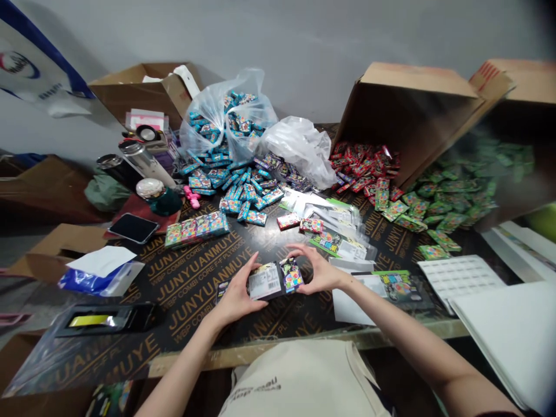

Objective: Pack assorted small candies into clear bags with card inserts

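Observation:
My left hand (237,295) grips a flat clear pouch (264,281) with a white barcode label, just above the dark printed table (191,289). My right hand (315,272) pinches a small purple candy pack (291,274) at the pouch's right end; whether the pack is inside the pouch I cannot tell. Just behind the hands lie two loose small packs (299,223) and a spread of clear pouches (343,231).
A row of packs (197,227) lies left of centre. Blue packs (238,185) spill from a plastic bag (226,116); red packs (365,165) and green packs (452,197) spill from tipped cardboard boxes (412,110). A phone (133,227), cups and white sheets (460,272) crowd the sides.

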`<state>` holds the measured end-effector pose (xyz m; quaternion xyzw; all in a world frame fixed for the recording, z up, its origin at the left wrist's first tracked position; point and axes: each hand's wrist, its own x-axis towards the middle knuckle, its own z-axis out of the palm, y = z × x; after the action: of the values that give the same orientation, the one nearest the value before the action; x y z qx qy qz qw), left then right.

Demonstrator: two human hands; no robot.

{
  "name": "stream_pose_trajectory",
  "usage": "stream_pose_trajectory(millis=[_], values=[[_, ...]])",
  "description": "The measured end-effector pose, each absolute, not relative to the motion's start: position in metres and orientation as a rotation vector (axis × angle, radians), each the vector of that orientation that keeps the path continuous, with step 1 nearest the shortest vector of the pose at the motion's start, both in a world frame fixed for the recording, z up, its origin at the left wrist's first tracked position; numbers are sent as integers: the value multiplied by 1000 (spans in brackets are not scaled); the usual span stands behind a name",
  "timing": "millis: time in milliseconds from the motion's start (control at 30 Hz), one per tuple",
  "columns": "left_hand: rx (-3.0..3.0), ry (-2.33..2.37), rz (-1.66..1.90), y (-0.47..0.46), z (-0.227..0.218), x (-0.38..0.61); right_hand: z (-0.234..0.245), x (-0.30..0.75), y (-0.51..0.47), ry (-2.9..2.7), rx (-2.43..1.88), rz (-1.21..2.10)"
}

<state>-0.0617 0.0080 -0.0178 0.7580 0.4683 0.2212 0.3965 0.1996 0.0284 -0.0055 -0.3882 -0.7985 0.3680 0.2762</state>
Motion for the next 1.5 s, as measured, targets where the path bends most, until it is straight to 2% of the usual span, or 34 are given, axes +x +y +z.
stream_pose_trajectory(millis=[233, 367, 500, 700, 833, 1000, 1067, 1167, 1300, 1433, 1500], values=[[1930, 1135, 583, 7, -20, -55, -11, 195, 27, -2324, -952, 883], [1886, 1228, 656, 11, -20, -52, -15, 188, 16, -2139, -1131, 654], [1898, 1266, 675, 12, -24, -48, -16, 187, 20, -2184, -1136, 663], [2082, 1289, 546, 11, -49, -45, -35, 237, 90, -2000, -1659, 224], [2049, 1397, 646, 17, -51, -31, -38, 242, 95, -1946, -1591, 319], [1207, 1250, 966, 25, -27, 9, -21, 191, 32, -1783, -1279, 564], [956, 1124, 966, 27, -18, 20, -13, 180, 11, -1846, -1224, 606], [883, 1041, 864, 25, -11, 22, -2, 182, -4, -2007, -1154, 663], [1079, 1015, 669, 20, -12, 8, 0, 198, -5, -2116, -1031, 763], [1811, 1314, 667, 17, -27, -17, -22, 210, 0, -2058, -1186, 585], [2126, 1410, 519, 15, -37, -29, -37, 213, 4, -2059, -1268, 512]])
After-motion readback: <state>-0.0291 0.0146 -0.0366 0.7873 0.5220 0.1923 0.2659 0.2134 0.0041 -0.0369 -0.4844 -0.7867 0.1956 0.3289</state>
